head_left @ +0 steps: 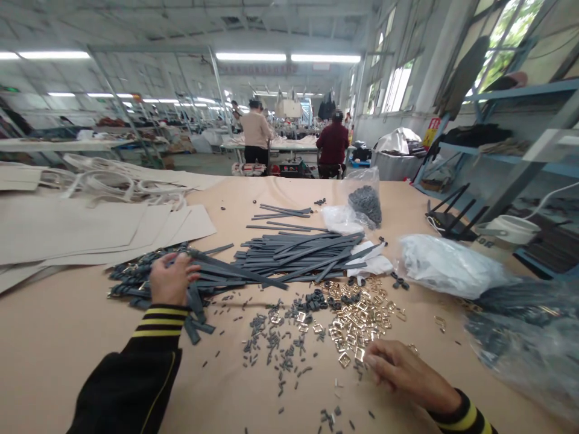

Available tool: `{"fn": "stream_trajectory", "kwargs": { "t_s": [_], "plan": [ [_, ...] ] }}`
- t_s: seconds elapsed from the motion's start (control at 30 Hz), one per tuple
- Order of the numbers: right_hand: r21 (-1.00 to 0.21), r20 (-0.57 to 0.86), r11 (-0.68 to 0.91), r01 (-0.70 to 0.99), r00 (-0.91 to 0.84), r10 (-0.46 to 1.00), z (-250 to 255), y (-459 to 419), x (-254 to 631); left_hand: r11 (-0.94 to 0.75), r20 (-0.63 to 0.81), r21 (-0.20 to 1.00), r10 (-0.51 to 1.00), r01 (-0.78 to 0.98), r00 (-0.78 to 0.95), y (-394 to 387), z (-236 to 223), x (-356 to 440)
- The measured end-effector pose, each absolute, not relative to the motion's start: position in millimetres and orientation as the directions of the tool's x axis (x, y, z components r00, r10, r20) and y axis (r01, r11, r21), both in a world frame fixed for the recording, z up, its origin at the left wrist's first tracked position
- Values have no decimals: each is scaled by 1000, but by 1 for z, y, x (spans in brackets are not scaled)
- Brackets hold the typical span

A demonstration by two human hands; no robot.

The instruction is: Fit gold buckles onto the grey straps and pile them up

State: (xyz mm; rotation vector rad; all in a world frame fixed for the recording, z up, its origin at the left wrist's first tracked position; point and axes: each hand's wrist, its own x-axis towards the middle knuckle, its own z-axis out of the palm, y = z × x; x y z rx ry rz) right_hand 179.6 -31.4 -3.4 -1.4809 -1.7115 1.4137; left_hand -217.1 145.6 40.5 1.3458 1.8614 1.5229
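My left hand (174,280) is over a pile of finished dark grey straps with metal buckles (131,280), its fingers apart and touching the pile's top. One long strap (244,271) runs rightward from beside those fingers across other straps. On the right, my right hand (398,367) is low over the table, fingers curled together at the edge of a spread of gold rectangular buckles (357,319). A gold buckle (359,354) lies right at its fingertips; whether anything is pinched there is hidden. Small grey pieces (271,340) are scattered between my hands.
Loose grey strips (298,250) lie mid-table, with dark grey loops (314,300) nearby. Beige panels (90,229) cover the left. Plastic bags (452,265) and a bag of dark pieces (365,202) stand right and behind. Two people (256,129) are at a far table.
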Motion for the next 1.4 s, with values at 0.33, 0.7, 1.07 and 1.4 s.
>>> {"fn": "stream_trajectory", "kwargs": {
  "t_s": [0.33,0.7,1.07,1.4],
  "plan": [
    [-895,-287,-208,395,-153,946,-33,-29,168,-350,256,663,937,661,240,124,-32,-48],
    [-901,-224,-154,405,-132,966,-43,-28,173,-380,211,644,922,664,324,139,-22,13],
    [-245,439,401,883,-267,858,18,-30,172,326,-83,916,724,-233,685,18,-34,-12],
    [-233,268,284,930,-220,938,-14,-47,213,427,-243,874,797,-231,554,9,-55,-9]
  ]
}}
